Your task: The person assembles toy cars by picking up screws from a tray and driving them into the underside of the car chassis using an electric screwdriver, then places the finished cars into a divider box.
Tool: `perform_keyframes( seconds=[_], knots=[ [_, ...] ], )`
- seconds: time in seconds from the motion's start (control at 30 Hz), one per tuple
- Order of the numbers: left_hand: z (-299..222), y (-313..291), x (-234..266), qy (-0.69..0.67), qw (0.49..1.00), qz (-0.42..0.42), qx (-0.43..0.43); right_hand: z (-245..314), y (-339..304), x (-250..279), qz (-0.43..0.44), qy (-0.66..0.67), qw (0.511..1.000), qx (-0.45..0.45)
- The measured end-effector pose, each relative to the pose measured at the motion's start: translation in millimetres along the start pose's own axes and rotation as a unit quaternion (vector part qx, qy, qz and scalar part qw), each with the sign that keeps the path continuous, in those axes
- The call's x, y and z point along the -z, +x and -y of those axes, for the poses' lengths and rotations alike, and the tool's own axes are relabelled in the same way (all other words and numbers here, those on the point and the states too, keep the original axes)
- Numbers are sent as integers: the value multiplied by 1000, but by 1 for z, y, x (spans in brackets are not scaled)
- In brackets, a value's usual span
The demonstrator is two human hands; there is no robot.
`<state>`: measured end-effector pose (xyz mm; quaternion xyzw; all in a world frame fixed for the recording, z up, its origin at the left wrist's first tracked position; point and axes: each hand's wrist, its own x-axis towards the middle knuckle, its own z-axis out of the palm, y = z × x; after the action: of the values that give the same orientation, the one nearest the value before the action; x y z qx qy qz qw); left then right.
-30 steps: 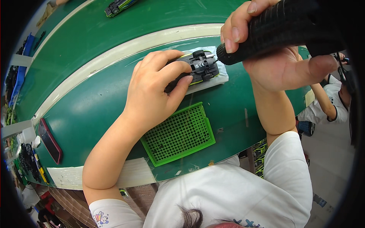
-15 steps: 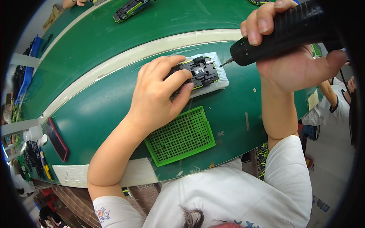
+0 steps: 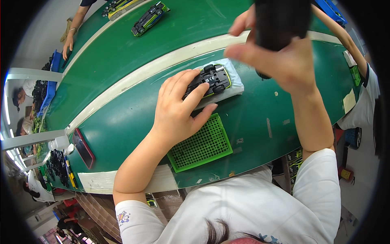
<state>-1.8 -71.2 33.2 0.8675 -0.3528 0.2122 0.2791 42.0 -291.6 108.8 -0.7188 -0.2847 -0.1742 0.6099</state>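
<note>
A toy car [image 3: 219,78] lies upside down, its black underside and wheels facing up and a yellow-green edge showing, on a pad wrapped in pale blue cloth [image 3: 235,84]. My left hand [image 3: 176,103] holds its left end, fingers over the chassis and thumb at the near side. Up to the right, my right hand [image 3: 280,65] grips a black powered screwdriver [image 3: 283,22], raised above the table and apart from the car. Motion blurs this hand, and the bit is hidden. Just nearer than the pad is a green perforated tray [image 3: 201,148], partly behind my left wrist.
Another upturned toy car [image 3: 149,19] lies on the far green surface, beyond the white divider strip [image 3: 158,62]. A red-edged phone [image 3: 83,148] rests at the left. Co-workers' arms [image 3: 75,28] reach in at far left and right. Blue bins [image 3: 49,95] stand at left.
My right hand has swung left and turned the screwdriver upright, away from the car's right end. My left hand stays on the car. The view has shifted, bringing more of the co-workers' arms in.
</note>
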Motion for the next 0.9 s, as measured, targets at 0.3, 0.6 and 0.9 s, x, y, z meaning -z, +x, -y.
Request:
perform_keyframes(
  seconds=[0.3, 0.6, 0.9],
  knots=[
    [12, -3, 1, -20, 999, -9, -35, -11, -8, -12, 248, -194, 943, -105],
    [14, -9, -2, -52, 998, -20, -9, -23, -12, -24, 282, -241, 926, -74],
    [15, -9, -3, -82, 996, -16, 6, -23, -8, -25, 301, -262, 913, -83]
  ],
)
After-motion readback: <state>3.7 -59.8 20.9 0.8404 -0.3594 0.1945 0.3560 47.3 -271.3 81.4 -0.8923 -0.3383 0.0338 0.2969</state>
